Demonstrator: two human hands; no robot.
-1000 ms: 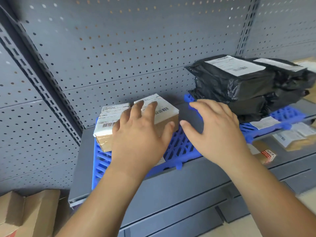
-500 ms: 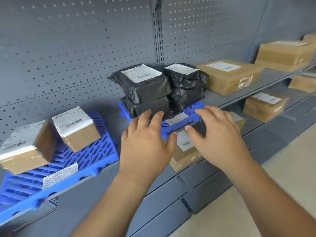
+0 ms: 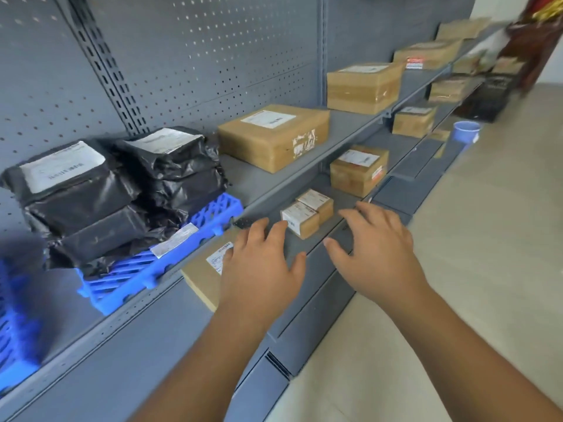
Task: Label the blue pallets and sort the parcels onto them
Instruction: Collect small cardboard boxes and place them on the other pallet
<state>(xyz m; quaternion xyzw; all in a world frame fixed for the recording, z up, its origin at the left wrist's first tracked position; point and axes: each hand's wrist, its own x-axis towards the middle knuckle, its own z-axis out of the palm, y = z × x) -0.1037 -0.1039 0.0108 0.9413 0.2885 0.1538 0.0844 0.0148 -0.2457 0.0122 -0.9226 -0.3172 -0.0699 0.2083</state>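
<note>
Shelving: you face a grey rack with a perforated back panel [image 3: 189,56], an upper shelf [image 3: 262,181] and a lower shelf [image 3: 307,243] beneath it.
Floor: pale floor [image 3: 457,269] runs along your right side.
Nearer pallet: the blue pallet [image 3: 170,263] sits on the upper shelf to your left, with a white label [image 3: 174,240] lying near its front edge.
Second pallet: another blue pallet [image 3: 15,330], blurred, shows at the far left edge on the same shelf.
Black parcels: black bagged parcels [image 3: 91,202] stand in two stacks side by side on the nearer pallet, each top one bearing a white label.
Large box: a cardboard box [image 3: 274,138] rests on the bare upper shelf just right of that pallet, off it.
Further boxes: a second carton [image 3: 362,86] and more beyond it line the shelf, well apart from the pallets.
Medium box: a labelled brown box [image 3: 358,170] stands on the lower shelf.
Flat parcel: a flat cardboard parcel [image 3: 201,275] lies on the lower shelf, partly hidden by your left hand.
Your left hand [image 3: 259,269]: fingers spread and straight, gripping nothing; whether it touches the flat parcel, you cannot tell.
Your right hand [image 3: 377,248]: fingers likewise spread, holding nothing, above the lower shelf's front edge.
Small boxes: two small boxes [image 3: 306,213] sit touching each other on the lower shelf, just beyond your fingertips.
Cup: a blue cup [image 3: 464,132] stands near the far boxes.
</note>
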